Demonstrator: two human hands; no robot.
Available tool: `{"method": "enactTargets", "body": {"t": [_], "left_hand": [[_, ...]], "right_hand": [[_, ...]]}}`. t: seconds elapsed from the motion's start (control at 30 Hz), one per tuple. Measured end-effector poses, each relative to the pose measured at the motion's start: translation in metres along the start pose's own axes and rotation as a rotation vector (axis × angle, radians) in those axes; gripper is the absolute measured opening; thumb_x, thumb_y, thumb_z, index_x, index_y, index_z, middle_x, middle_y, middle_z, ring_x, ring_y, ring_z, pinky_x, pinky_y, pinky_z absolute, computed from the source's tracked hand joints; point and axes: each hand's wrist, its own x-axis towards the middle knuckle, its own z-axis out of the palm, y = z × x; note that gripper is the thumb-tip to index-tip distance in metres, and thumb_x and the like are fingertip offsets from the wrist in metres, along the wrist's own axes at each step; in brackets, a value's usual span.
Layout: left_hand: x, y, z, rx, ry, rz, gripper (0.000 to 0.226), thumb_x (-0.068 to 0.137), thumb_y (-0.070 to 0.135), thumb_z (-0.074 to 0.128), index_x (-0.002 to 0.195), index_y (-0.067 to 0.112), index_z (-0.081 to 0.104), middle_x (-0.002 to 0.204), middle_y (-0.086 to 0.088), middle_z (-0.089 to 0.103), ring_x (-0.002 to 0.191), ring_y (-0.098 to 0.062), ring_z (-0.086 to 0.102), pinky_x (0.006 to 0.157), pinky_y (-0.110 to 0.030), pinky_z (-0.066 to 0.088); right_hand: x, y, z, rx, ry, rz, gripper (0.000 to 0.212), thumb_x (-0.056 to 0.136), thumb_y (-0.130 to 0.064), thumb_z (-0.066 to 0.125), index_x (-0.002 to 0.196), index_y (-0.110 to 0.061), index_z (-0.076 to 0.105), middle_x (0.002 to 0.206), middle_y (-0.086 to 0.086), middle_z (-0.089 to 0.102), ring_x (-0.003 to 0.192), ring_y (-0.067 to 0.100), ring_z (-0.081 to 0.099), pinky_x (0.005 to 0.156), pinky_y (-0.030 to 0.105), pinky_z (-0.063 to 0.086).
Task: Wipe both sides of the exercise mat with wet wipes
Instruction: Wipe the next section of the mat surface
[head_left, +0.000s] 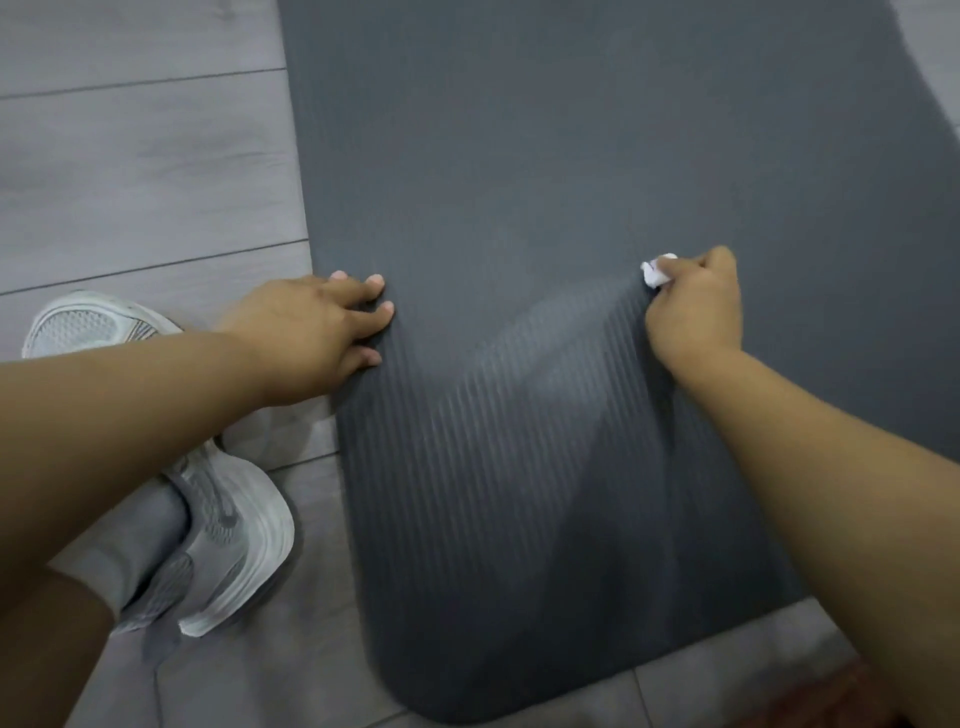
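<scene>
**A:** Entry one, hazards. What do you list?

**B:** The wet wipe (655, 271) is balled small in the right hand (696, 306), fingers curled tight round it, with only a white tuft showing at the knuckles. A wad that small covers a narrow track, so strips of the ribbed surface could be missed between passes. It may also dry out or shred on the ribs.

**A:** Second hazard?

**B:** Slippage. The left hand (311, 327) lies flat with its fingers spread, pressing the exercise mat (571, 156) at its 9 o'clock edge and holding nothing. If that pressure eases, a hard stroke could drag or buckle the mat on the smooth floor (145, 156). The underside is out of view, so I judge that side not yet done.

**A:** Entry two, location and appearance of the mat.

**B:** It lies flat on grey plank flooring, filling the view from 12 o'clock down to a rounded corner near 6 o'clock. It is dark charcoal foam with fine lengthwise ribbing. A paler band runs from the wipe towards 7 o'clock, probably a damp sheen. I see no curl or fold.

**A:** Adjacent items?

**B:** A grey shoe (228, 525) at 8 o'clock, beside the mat and off it.
</scene>
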Motion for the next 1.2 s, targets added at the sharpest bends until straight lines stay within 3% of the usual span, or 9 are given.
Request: {"method": "enactTargets", "body": {"t": [0.07,0.3,0.47,0.57,0.67,0.83,0.93,1.07,1.2], "left_hand": [[-0.004,0.006,-0.001,0.039,0.029,0.016,0.05,0.095,0.047,0.036,0.141,0.028,0.039,0.151,0.004,0.031,0.127,-0.026,0.046,0.096,-0.034,0.041],[0.002,0.004,-0.012,-0.073,0.154,0.003,0.029,0.091,0.037,0.048,0.111,0.027,0.065,0.112,0.001,0.063,0.095,-0.029,0.064,0.072,-0.035,0.048],[0.014,-0.009,0.002,-0.135,0.2,-0.084,0.048,0.087,0.024,0.061,0.133,0.012,0.052,0.126,-0.016,0.049,0.097,-0.041,0.059,0.079,-0.044,0.049],[0.018,-0.017,0.015,-0.113,0.248,-0.039,0.049,0.076,0.015,0.075,0.121,0.005,0.062,0.124,-0.029,0.048,0.093,-0.053,0.053,0.084,-0.057,0.048],[0.02,-0.021,0.023,-0.051,0.274,0.018,0.046,0.067,0.011,0.082,0.11,0.0,0.068,0.118,-0.034,0.055,0.09,-0.057,0.054,0.084,-0.061,0.045],[0.019,-0.027,0.025,-0.068,0.267,0.077,0.044,0.072,0.011,0.079,0.111,-0.003,0.066,0.114,-0.035,0.058,0.091,-0.054,0.059,0.085,-0.058,0.046],[0.018,-0.032,0.024,-0.046,0.273,0.136,0.04,0.074,0.019,0.069,0.107,-0.003,0.068,0.11,-0.033,0.061,0.085,-0.05,0.063,0.081,-0.055,0.049],[0.018,-0.036,0.025,-0.118,0.214,0.107,0.043,0.075,0.012,0.077,0.115,0.001,0.065,0.121,-0.031,0.057,0.094,-0.05,0.06,0.088,-0.049,0.046],[0.018,-0.034,0.025,-0.111,0.181,0.1,0.043,0.08,0.014,0.073,0.12,0.001,0.062,0.126,-0.029,0.053,0.099,-0.048,0.059,0.09,-0.047,0.044]], "right_hand": [[-0.011,-0.005,-0.001,-0.041,0.029,0.034,0.013,0.091,-0.016,0.048,0.096,-0.006,0.054,0.087,-0.009,0.048,0.095,0.022,0.055,0.062,0.012,0.033],[-0.073,-0.026,0.003,-0.174,-0.586,-0.796,0.027,0.097,-0.029,0.041,0.095,-0.007,0.058,0.088,-0.002,0.05,0.074,0.007,0.038,0.07,0.024,0.033],[0.031,0.006,-0.026,-0.153,-0.014,-0.07,0.021,0.091,-0.02,0.052,0.102,-0.005,0.058,0.09,-0.006,0.051,0.099,0.026,0.054,0.068,0.015,0.028],[0.022,-0.016,-0.003,0.064,0.013,0.076,0.004,0.09,-0.014,0.053,0.086,-0.014,0.05,0.082,-0.006,0.051,0.087,0.014,0.055,0.065,0.015,0.029],[-0.054,-0.069,0.035,0.132,-0.341,-0.233,0.015,0.093,-0.01,0.05,0.081,-0.019,0.05,0.077,-0.009,0.052,0.07,-0.004,0.051,0.066,0.017,0.035],[-0.164,-0.103,0.05,-0.014,-1.135,-0.745,0.014,0.098,-0.031,0.043,0.086,-0.023,0.044,0.095,0.002,0.055,0.093,0.021,0.054,0.086,0.031,0.039],[-0.113,-0.093,0.044,0.018,-0.884,-0.657,0.023,0.096,-0.032,0.05,0.075,-0.025,0.042,0.079,-0.01,0.052,0.076,0.012,0.05,0.071,0.022,0.032],[-0.022,-0.065,0.025,0.125,-0.149,-0.051,0.026,0.093,-0.025,0.051,0.071,-0.021,0.038,0.064,-0.011,0.045,0.062,0.01,0.043,0.057,0.02,0.029],[-0.065,-0.074,0.041,0.179,-0.214,-0.126,0.017,0.094,-0.017,0.049,0.078,-0.022,0.047,0.071,-0.015,0.054,0.073,0.012,0.053,0.065,0.008,0.035]]}}
